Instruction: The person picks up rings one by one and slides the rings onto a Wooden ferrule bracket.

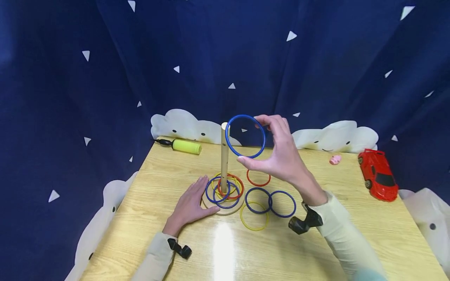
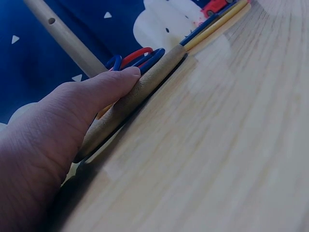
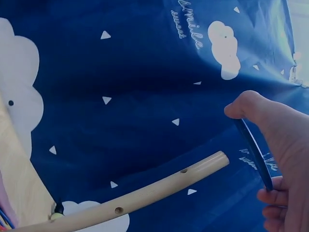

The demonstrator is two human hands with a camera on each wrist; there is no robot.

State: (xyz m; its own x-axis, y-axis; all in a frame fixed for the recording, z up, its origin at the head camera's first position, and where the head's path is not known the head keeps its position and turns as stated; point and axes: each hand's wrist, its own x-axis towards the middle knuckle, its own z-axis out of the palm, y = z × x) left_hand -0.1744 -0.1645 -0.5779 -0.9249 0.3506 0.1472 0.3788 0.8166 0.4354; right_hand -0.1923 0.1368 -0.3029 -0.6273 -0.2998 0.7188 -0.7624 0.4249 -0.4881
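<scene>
My right hand (image 1: 277, 150) pinches a blue ring (image 1: 242, 116) between thumb and fingers, raised beside the top of an upright wooden post (image 1: 224, 164). In the right wrist view, the ring appears edge-on, apart from the post tip. My left hand (image 1: 190, 203) lies against the left side of the post's round wooden base (image 1: 232, 211), fingers extended. Its thumb (image 2: 113, 87) presses on the base's rim in the left wrist view; the other fingers are hidden there. Several blue, yellow and red rings (image 1: 242, 187) lie around the post on the base.
Right of the base lie a red ring (image 1: 258, 185), two overlapping blue rings (image 1: 294, 205) and a yellow ring (image 1: 254, 230). A yellow-green pump (image 1: 186, 146) lies at the back left. A pink pig figure (image 1: 335, 159) and red toy car (image 1: 379, 175) are at the right.
</scene>
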